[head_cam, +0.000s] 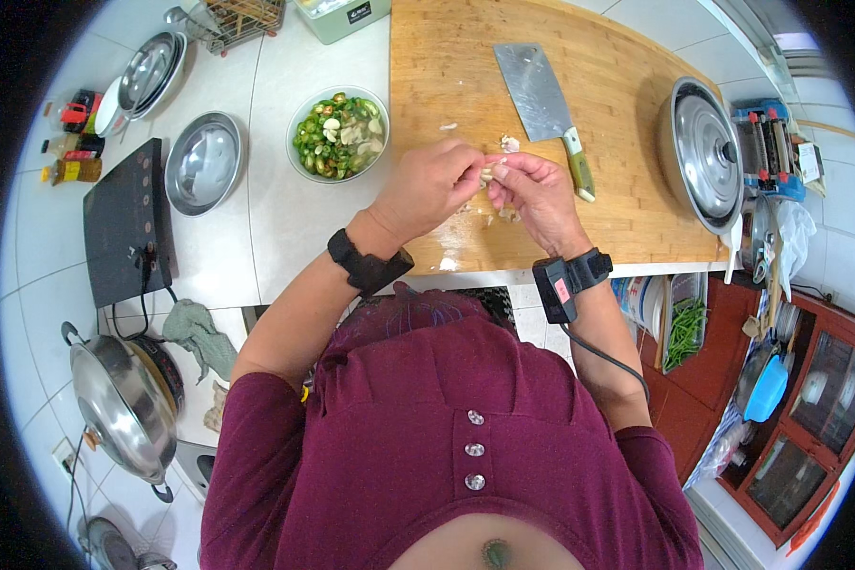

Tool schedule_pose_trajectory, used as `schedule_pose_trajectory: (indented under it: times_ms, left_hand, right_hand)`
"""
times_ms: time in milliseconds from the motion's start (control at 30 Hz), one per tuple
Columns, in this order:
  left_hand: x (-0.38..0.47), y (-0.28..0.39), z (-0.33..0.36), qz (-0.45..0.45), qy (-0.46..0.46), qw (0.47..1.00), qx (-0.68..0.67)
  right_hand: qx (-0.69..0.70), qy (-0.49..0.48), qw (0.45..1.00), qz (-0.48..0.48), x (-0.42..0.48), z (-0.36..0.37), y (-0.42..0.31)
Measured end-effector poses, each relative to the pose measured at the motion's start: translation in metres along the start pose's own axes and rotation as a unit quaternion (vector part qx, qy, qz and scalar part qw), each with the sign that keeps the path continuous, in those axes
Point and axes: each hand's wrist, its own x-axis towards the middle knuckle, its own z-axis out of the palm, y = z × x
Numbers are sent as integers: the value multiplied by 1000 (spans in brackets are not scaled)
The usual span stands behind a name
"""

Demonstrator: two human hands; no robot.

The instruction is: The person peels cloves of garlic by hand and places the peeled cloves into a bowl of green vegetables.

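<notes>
My left hand (431, 185) and my right hand (534, 189) meet over the near left part of a wooden cutting board (627, 142). Between their fingertips is a garlic clove (488, 173), pinched from both sides. Garlic skins (509, 144) lie on the board just beyond and below my hands. A cleaver (534, 89) with a green and white handle rests flat to the right, its handle beside my right hand. Left of the board stands a white bowl (291, 135) of sliced green peppers (328, 153) with pale garlic pieces on top.
A lidded metal pot (709, 157) stands at the board's right end. On the left are an empty metal bowl (206, 164), a black induction cooker (125, 221), stacked bowls (149, 75) and sauce bottles (75, 171). A green container (342, 21) sits at the back.
</notes>
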Motion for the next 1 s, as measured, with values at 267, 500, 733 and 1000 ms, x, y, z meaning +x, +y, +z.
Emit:
schedule_pose_trajectory:
  times_ms: [267,500,733,1000]
  left_hand:
    - [-1,1,5,-69,8,997,-40]
    - [-3,-5,6,-171,5,972,-163]
    - [2,1,2,-74,-4,995,-70]
    - [1,-7,4,-4,-7,999,-38]
  right_hand:
    - [-37,-6,999,-22,2,7,6]
    - [-35,2,999,-7,0,5,4]
    - [-19,0,1000,-4,0,4,2]
    - [-44,-4,999,2,0,2,4]
